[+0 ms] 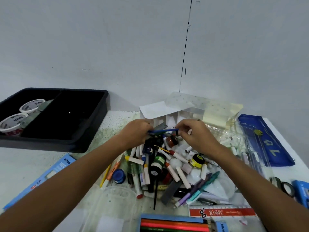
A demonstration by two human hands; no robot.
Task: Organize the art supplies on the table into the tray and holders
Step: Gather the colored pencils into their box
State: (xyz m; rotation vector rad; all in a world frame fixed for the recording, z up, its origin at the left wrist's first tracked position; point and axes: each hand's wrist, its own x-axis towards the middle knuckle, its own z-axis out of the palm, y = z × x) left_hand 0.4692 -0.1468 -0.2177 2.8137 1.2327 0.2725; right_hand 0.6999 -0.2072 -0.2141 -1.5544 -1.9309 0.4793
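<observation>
Pencil box nearest; 2 hands' grips pinch blue pen.

Your single head-worn camera looks forward and down, wide-angle, from just above the table. It faces the far wall, which fills the upper half of the frame. The table occupies the lower half, close in; both forearms enter from the near edge.

A plain craft or study corner is shown: a white table is set against bare pale walls, and it is covered with a heap of markers and paint jars, a ruler and coloured pencils.
</observation>
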